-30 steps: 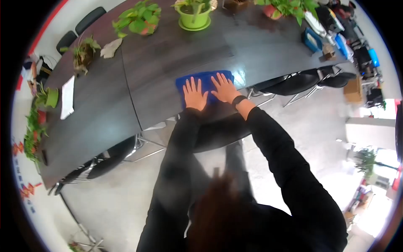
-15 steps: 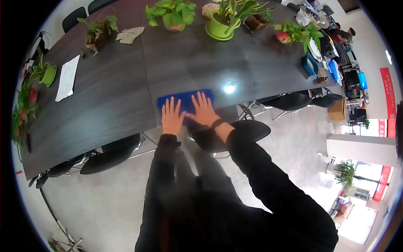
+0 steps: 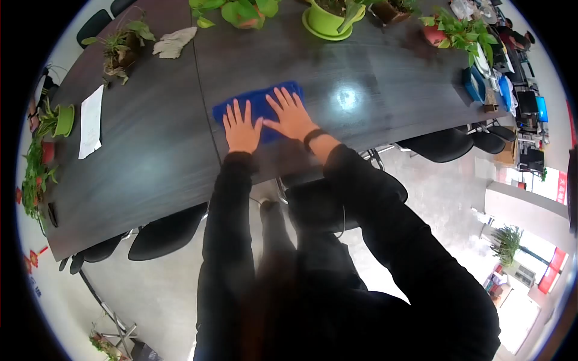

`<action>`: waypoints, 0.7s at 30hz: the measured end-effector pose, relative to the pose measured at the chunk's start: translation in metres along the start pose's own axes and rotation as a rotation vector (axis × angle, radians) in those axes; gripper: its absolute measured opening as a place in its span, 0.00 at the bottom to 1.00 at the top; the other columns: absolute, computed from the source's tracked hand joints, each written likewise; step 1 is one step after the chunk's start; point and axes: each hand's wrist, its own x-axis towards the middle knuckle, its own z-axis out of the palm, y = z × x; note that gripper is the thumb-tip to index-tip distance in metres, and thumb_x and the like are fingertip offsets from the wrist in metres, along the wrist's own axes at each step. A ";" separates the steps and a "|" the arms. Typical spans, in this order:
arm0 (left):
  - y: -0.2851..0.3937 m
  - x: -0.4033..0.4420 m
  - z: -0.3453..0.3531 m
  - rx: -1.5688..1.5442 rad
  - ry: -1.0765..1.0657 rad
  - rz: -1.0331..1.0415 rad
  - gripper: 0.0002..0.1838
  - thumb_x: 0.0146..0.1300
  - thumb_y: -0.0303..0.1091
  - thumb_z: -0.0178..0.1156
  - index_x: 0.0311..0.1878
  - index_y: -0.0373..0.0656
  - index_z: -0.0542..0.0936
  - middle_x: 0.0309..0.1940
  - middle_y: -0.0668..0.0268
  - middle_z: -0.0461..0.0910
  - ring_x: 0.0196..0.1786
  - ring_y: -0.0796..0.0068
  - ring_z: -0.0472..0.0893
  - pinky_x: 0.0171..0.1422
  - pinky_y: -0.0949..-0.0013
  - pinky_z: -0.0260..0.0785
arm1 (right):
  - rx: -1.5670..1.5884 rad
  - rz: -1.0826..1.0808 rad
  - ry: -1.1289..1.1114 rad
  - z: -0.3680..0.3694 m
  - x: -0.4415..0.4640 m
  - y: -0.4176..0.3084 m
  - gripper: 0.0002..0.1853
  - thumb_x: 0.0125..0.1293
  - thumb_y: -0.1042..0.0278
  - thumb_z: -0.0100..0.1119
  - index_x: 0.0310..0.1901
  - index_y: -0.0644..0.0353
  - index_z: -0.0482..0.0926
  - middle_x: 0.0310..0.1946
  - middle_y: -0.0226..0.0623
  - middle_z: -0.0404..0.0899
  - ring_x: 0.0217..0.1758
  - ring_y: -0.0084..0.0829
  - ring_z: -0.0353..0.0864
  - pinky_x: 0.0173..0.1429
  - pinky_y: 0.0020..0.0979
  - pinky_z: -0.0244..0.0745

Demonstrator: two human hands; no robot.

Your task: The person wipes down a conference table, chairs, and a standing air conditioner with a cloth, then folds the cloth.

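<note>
A folded blue cloth [image 3: 260, 103] lies flat on the dark table [image 3: 144, 150], inside its near edge and just right of a seam in the tabletop. My left hand [image 3: 242, 127] rests palm down on the left part of the cloth, fingers spread. On the right part lies my right hand [image 3: 291, 115], also flat with fingers apart and a dark band at the wrist. The two thumbs nearly meet over the middle of the cloth. Both palms hide some of it.
Potted plants line the far side, among them a lime green pot [image 3: 328, 23]. A grey rag [image 3: 174, 43] and a white paper [image 3: 91, 123] are at the left. A blue container [image 3: 474, 84] stands right. Black chairs [image 3: 168, 231] line the near edge. People are in the right background.
Both hands and the blue cloth have moved farther in from the table's near edge, and from a second ago also left towards the seam. The hands stay flat on the cloth. The camera view has shifted.
</note>
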 end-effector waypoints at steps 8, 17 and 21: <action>-0.025 0.113 0.062 0.099 0.014 0.006 0.33 0.70 0.56 0.48 0.74 0.53 0.63 0.75 0.51 0.55 0.76 0.44 0.55 0.76 0.43 0.47 | -0.057 0.052 0.034 0.033 0.092 0.049 0.34 0.73 0.39 0.36 0.75 0.46 0.56 0.78 0.41 0.49 0.81 0.43 0.44 0.79 0.50 0.38; -0.049 0.209 0.099 0.110 -0.069 0.021 0.33 0.72 0.57 0.40 0.77 0.57 0.56 0.78 0.53 0.49 0.78 0.44 0.50 0.77 0.41 0.43 | -0.148 0.153 -0.017 0.042 0.175 0.084 0.34 0.74 0.40 0.33 0.77 0.46 0.52 0.78 0.42 0.47 0.81 0.43 0.43 0.79 0.50 0.39; -0.049 0.239 0.104 0.203 -0.100 0.002 0.33 0.73 0.57 0.38 0.77 0.57 0.56 0.78 0.54 0.50 0.78 0.46 0.49 0.77 0.42 0.42 | -0.210 0.161 0.049 0.056 0.198 0.102 0.34 0.75 0.40 0.32 0.76 0.46 0.52 0.78 0.41 0.48 0.81 0.43 0.44 0.78 0.51 0.42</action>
